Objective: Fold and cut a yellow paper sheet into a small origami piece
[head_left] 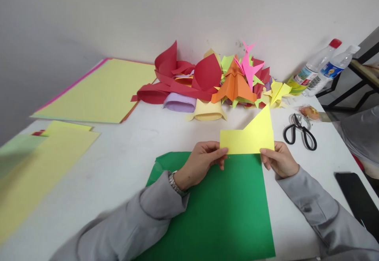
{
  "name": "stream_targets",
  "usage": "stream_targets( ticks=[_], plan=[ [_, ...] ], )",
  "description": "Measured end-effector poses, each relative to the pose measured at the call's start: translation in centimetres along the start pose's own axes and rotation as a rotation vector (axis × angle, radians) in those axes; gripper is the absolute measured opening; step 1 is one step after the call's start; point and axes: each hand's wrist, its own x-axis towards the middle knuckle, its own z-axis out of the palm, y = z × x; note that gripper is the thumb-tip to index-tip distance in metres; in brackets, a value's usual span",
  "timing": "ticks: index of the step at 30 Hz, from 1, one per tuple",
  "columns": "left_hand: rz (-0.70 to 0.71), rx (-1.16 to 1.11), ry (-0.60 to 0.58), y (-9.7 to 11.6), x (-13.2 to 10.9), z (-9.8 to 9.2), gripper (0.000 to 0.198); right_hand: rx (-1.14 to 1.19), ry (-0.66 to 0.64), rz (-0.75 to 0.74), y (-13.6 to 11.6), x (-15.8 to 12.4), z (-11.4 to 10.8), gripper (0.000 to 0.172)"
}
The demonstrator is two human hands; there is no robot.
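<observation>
A folded yellow paper [248, 134] is held up between both hands above a green paper sheet [219, 209] lying on the white table [130, 154]. My left hand [201, 162] pinches the paper's lower left corner. My right hand [280, 159] pinches its lower right edge. One corner of the yellow paper is folded into a rising triangle on the right side. Both arms wear grey sleeves, and a metal watch [174, 182] shows on the left wrist.
A heap of folded paper shapes [213, 81] in red, orange, pink and yellow lies against the wall. Yellow sheets [100, 91] are stacked at back left, more sheets [38, 170] at left. Black scissors [299, 131], two plastic bottles [322, 67] and a dark phone [357, 198] sit at right.
</observation>
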Motion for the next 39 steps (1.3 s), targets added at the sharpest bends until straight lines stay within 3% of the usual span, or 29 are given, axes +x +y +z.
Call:
stream_targets(
  ticks=[3, 5, 7, 10, 13, 17, 21, 25, 28, 30, 32, 36, 39],
  plan=[
    [0.116, 0.146, 0.135, -0.1, -0.1, -0.1, 0.033, 0.032, 0.003, 0.019, -0.3, 0.0, 0.3, 0.030],
    [0.392, 0.376, 0.320, -0.3, -0.3, -0.2, 0.030, 0.052, 0.027, 0.031, -0.4, 0.0, 0.4, 0.031],
    [0.762, 0.658, 0.443, -0.5, -0.6, -0.3, 0.023, 0.073, 0.055, 0.046, -0.3, 0.0, 0.5, 0.030],
    [1.134, 1.056, 0.358, -0.6, -0.9, -0.3, 0.020, 0.094, 0.050, 0.088, 0.0, -0.2, 0.9, 0.030],
    [1.224, 1.212, 0.254, -0.6, -0.9, -0.3, 0.015, 0.107, -0.006, 0.127, 0.2, -0.7, 1.2, 0.030],
    [1.124, 1.022, 0.227, -0.7, -0.6, -0.4, 0.014, 0.129, -0.091, 0.045, 0.2, -1.1, 1.4, 0.032],
    [0.793, 0.707, 0.361, -1.0, -0.4, -0.2, 0.009, 0.060, -0.096, -0.133, 0.6, -1.1, 1.2, 0.034],
    [0.495, 0.475, 0.391, -1.0, -0.1, -0.2, 0.018, -0.142, 0.179, -0.366, 1.0, -1.0, 1.2, 0.017],
    [0.375, 0.386, 0.367, -0.7, 0.0, -0.4, 0.022, -0.229, 0.411, -0.545, 0.9, -0.9, 1.0, 0.014],
    [0.316, 0.360, 0.329, -0.3, 0.0, -0.4, 0.023, -0.221, 0.484, -0.615, 0.4, -0.9, 0.9, 0.017],
    [0.272, 0.361, 0.266, 0.1, -0.1, -0.2, 0.022, -0.198, 0.475, -0.573, -0.1, -1.0, 0.9, 0.022],
    [0.223, 0.348, 0.125, 0.4, -0.4, 0.3, 0.020, -0.125, 0.182, -0.098, -0.8, -1.6, 1.6, 0.026],
    [0.151, 0.199, 0.105, 0.1, -0.5, 0.4, 0.027, -0.031, 0.148, 0.027, -0.6, -1.8, 2.0, 0.025]
  ],
)
